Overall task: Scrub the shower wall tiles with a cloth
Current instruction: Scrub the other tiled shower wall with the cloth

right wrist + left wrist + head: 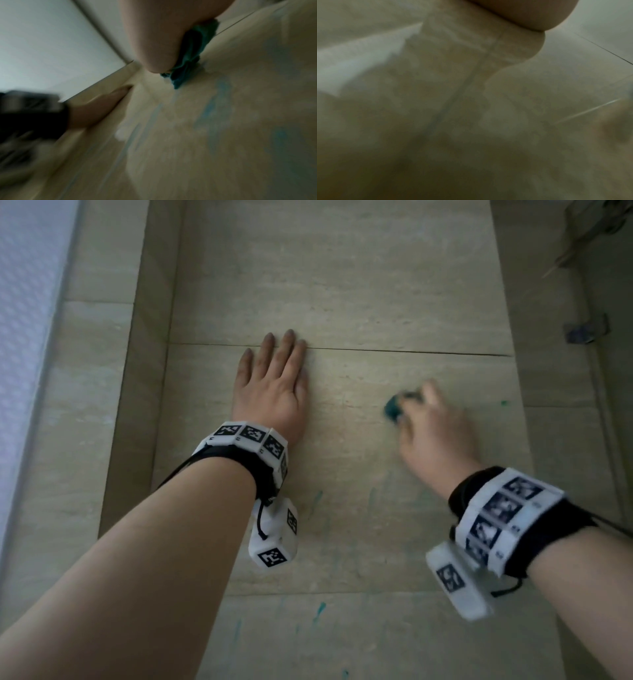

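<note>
Bunching soft teal cloth (394, 407) in curled right hand (435, 433) against beige tiles (342, 285); left hand (272, 385) braces flat, holding nothing.

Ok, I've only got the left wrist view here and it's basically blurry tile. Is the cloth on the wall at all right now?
Observer: Yes. The right hand grips a bunched teal cloth and presses it on the beige wall tile.
Operator: And what's my left hand doing?
Observer: The left hand lies flat on the tile, fingers straight, fingertips at the horizontal grout line.
Operator: Any marks still on the tile?
Observer: Yes, teal streaks show below both hands, and a small green spot sits to the right of the cloth.
</note>
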